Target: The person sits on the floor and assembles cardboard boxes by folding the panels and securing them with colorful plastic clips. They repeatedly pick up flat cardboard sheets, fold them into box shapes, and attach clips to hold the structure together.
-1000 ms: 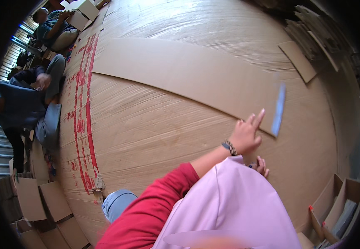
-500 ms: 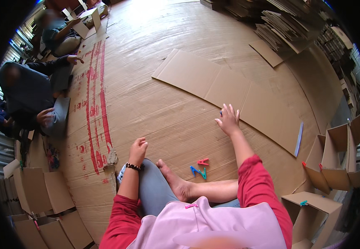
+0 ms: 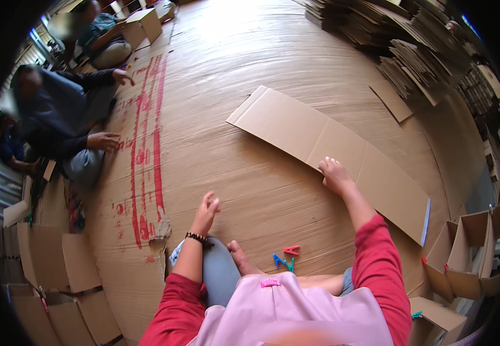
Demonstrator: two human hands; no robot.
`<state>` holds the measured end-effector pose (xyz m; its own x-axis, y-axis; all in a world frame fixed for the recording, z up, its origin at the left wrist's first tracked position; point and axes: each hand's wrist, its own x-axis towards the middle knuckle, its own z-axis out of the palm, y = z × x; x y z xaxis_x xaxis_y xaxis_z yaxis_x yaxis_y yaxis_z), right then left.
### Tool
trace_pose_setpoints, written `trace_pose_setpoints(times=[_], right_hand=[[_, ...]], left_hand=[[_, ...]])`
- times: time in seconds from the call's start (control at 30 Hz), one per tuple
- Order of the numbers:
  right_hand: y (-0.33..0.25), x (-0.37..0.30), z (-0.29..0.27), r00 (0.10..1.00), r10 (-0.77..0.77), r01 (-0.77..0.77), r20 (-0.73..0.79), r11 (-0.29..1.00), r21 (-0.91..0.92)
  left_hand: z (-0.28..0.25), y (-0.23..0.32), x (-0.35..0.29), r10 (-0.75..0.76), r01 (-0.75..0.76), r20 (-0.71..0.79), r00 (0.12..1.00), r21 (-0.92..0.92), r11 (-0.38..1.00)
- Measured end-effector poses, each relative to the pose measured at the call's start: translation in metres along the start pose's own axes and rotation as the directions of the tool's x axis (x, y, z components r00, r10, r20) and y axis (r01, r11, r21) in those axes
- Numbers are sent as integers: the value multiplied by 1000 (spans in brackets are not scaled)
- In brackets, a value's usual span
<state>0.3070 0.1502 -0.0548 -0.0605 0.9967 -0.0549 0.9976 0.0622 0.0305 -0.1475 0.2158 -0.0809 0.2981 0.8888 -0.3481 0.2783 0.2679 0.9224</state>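
Observation:
A long flat cardboard sheet (image 3: 351, 147) with crease lines lies slantwise on the floor before me, a pale strip along its right end. My right hand (image 3: 336, 176) is at the sheet's near edge, near its middle, with curled fingers closed on that edge; the thumb's grip underneath is hidden. Above my left knee, my left hand (image 3: 205, 214) hovers with loosely bent fingers apart and nothing in them. Between my hands and nearer my body lie a red clip (image 3: 291, 250), a blue clip (image 3: 279, 261) and a green clip (image 3: 288, 265).
Folded cardboard boxes with clips (image 3: 463, 254) stand at my right, and more cardboard boxes (image 3: 59, 311) at my left. Stacks of flat cardboard (image 3: 417, 63) rise at the far right. Co-workers sit along the left; one (image 3: 59, 115) reaches both hands forward.
My right hand has gone from spread fingers beside the sheet to curled fingers on its near edge. My left hand stays raised and empty. The whole view has shifted slightly.

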Motion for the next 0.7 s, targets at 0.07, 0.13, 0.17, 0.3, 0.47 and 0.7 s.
trace_pose_setpoints(times=[0.07,0.13,0.17,0.3,0.47,0.7], right_hand=[[-33,-27,-6,961,-64,106,-269,984,145],[-74,-66,-18,908,-43,180,-417,938,296],[-97,-84,-24,900,-89,256,-426,900,354],[-176,-144,-51,869,-155,427,-470,714,555],[-209,-209,-69,954,123,178,-274,504,845],[-186,-259,-69,914,231,-298,334,-180,938]], left_hand=[[-19,10,1,-74,49,-149,986,-165,985],[-46,17,-5,-125,14,-253,959,-400,916],[-62,19,-13,-128,-37,-277,952,-520,853],[-98,21,-44,-193,19,-197,961,-649,761],[-83,30,-114,-199,-37,-252,947,-701,712],[-69,64,-182,36,-274,-342,939,-678,682]])
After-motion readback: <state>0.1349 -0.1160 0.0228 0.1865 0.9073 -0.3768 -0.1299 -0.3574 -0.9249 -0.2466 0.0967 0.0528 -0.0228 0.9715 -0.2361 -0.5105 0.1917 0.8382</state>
